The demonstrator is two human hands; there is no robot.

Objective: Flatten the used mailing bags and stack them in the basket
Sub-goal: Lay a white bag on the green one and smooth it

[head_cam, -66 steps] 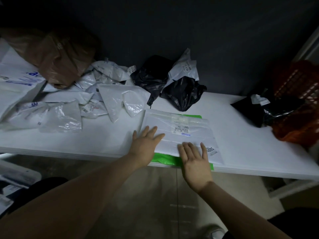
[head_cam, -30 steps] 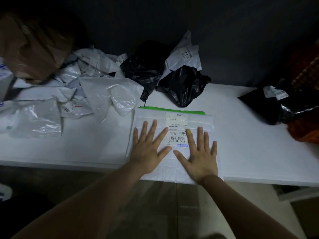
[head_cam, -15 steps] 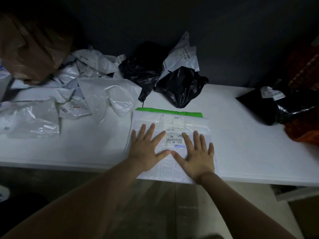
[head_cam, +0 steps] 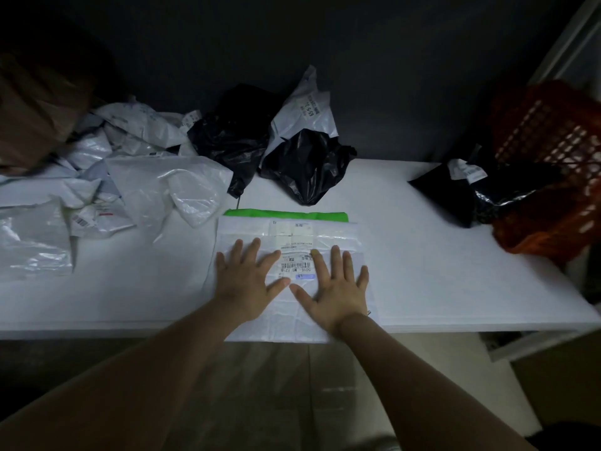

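A white mailing bag (head_cam: 335, 234) with a shipping label lies flat at the front of the white table (head_cam: 439, 271), its near end hanging a little over the edge. A green bag (head_cam: 286, 214) peeks out beyond its far edge. My left hand (head_cam: 248, 281) and my right hand (head_cam: 335, 288) press palm-down on the white bag, fingers spread, side by side with thumbs almost meeting. The orange basket (head_cam: 549, 131) stands at the table's right end, with a black bag (head_cam: 481, 193) lying partly in it.
A heap of crumpled white bags (head_cam: 130, 177) covers the left of the table. Two black bags (head_cam: 305, 164) and a grey-white one (head_cam: 305, 109) sit at the back against the dark wall. A brown bag (head_cam: 35, 109) is at far left.
Both hands slid from the bag's near edge up onto its middle, then drew slightly back toward me. The green bag, earlier showing at the near edge, now shows only at the far edge.
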